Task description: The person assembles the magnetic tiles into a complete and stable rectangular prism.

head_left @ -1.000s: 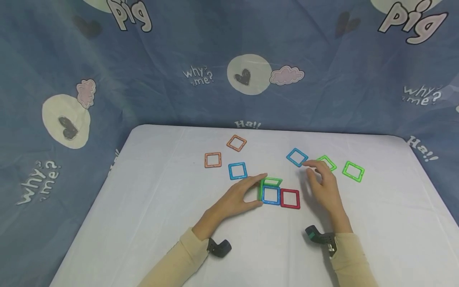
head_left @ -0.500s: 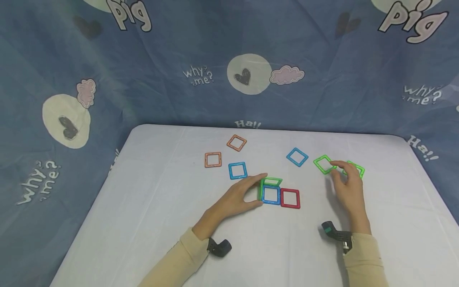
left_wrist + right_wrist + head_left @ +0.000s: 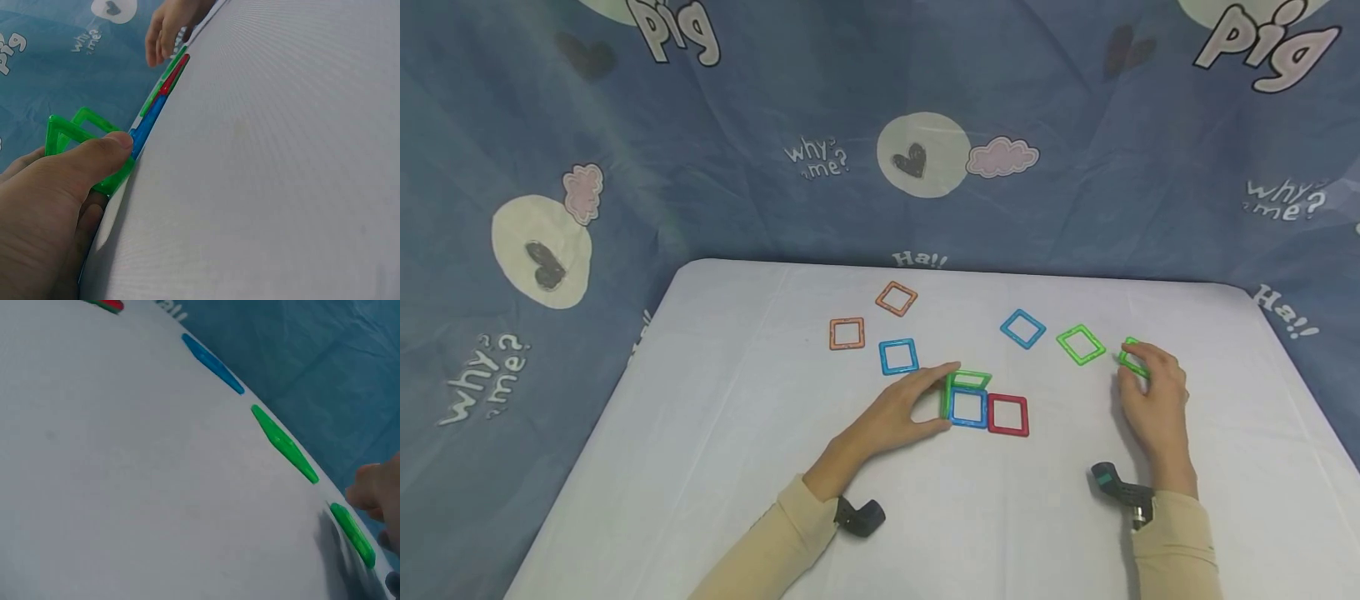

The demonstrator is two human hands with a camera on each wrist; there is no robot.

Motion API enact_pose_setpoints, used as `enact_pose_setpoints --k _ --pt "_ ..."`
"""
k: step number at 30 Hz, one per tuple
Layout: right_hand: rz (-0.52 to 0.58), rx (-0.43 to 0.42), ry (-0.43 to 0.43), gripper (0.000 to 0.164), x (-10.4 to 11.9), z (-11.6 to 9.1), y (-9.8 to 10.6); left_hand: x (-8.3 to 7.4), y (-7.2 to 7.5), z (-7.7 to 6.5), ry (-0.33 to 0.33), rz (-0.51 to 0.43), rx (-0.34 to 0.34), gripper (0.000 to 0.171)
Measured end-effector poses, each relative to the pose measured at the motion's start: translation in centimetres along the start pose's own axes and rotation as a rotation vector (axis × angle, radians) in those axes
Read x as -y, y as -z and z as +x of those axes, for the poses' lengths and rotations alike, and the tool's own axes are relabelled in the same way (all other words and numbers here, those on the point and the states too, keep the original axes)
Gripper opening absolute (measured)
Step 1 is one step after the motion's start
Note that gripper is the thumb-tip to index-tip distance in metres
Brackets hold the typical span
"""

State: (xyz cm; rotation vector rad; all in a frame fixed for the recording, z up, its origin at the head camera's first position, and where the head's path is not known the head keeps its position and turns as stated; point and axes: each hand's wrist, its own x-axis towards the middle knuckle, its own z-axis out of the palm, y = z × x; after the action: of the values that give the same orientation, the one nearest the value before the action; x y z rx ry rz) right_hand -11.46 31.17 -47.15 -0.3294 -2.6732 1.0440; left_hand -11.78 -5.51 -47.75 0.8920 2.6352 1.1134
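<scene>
In the head view my left hand (image 3: 887, 421) holds an upright green magnetic tile (image 3: 946, 398) along the left edge of a flat blue tile (image 3: 968, 424). Thumb and fingers span its two ends; the left wrist view has the thumb pressed at its near corner. A second green tile (image 3: 972, 373) stands tilted at the blue tile's back edge. A red tile (image 3: 1008, 432) lies flat against the right side. Over at the right, my right hand (image 3: 1157, 408) hovers with loosely bent fingers above another green tile (image 3: 353, 535), partly hidden in the head view.
Loose square tiles lie flat farther back: a green one (image 3: 1069, 352) and a blue one (image 3: 1014, 338) toward the right, a blue one (image 3: 883, 358) and two orange ones (image 3: 847, 347) toward the left. A printed blue curtain (image 3: 820, 217) hangs behind the white table (image 3: 700, 417).
My right hand has moved right, past the blue tile and the first green tile, to the rightmost green tile. My left hand and the tiles around it have stayed put.
</scene>
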Motion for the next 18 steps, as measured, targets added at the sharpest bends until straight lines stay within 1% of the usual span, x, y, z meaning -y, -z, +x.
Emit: enact_pose_setpoints --k 7,14,18 --pt "-0.043 0.026 -0.058 0.045 -0.9 0.0 0.3 0.0 0.0 0.0 0.007 -0.003 0.004 0.08" --pt "-0.11 0.038 -0.049 0.044 -1.2 0.0 0.2 0.1 -0.1 0.0 -0.001 -0.001 0.001 0.08" --pt "-0.121 0.038 -0.058 0.042 -1.3 -0.1 0.1 0.0 -0.1 0.0 0.001 -0.001 0.002 0.08"
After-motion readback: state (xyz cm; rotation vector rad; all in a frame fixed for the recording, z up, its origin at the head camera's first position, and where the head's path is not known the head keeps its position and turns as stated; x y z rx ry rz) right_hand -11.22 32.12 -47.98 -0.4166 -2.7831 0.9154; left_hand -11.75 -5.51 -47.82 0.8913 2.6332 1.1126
